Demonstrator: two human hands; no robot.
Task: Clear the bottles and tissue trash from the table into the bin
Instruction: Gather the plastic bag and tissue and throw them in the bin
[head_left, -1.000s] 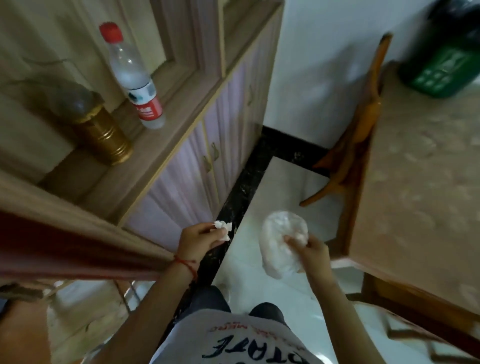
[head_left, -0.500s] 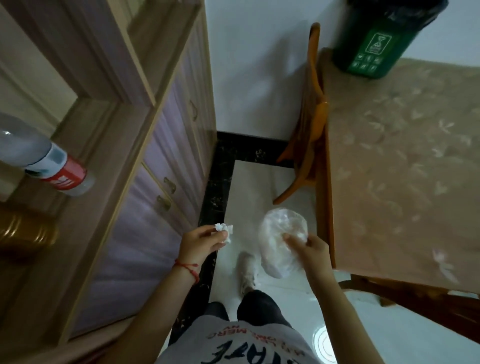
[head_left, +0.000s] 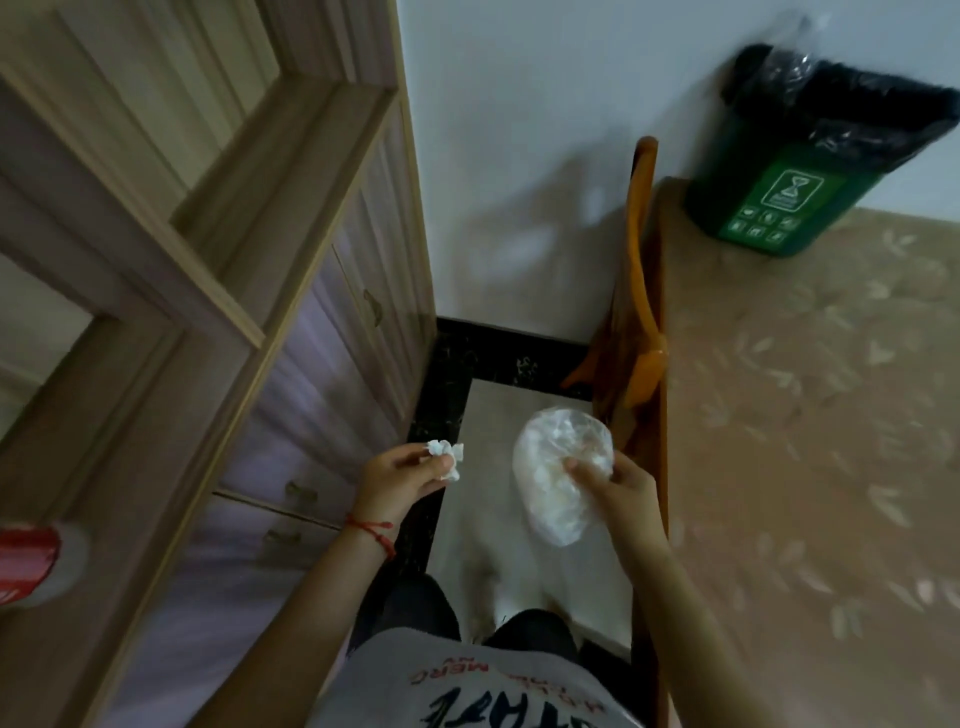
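Observation:
My left hand (head_left: 400, 475) pinches a small crumpled white tissue (head_left: 447, 457) above the floor, close to the cabinet. My right hand (head_left: 618, 486) grips a clear plastic bag (head_left: 553, 473) stuffed with whitish trash, just left of the table edge. The green bin (head_left: 779, 202) with a black liner stands on the far left corner of the table (head_left: 810, 415), well beyond both hands. The base of a water bottle with a red label (head_left: 36, 564) shows at the left edge on the cabinet ledge.
A wooden cabinet (head_left: 249, 322) with drawers and handles fills the left side. An orange wooden chair (head_left: 636, 312) stands between the wall and the table. A narrow strip of pale floor with a black border runs between cabinet and table. My shoe is below the bag.
The view has swung right and forward: the bottle and brass jar slid off to the left, and the bin and table came closer. Both hands keep their grips.

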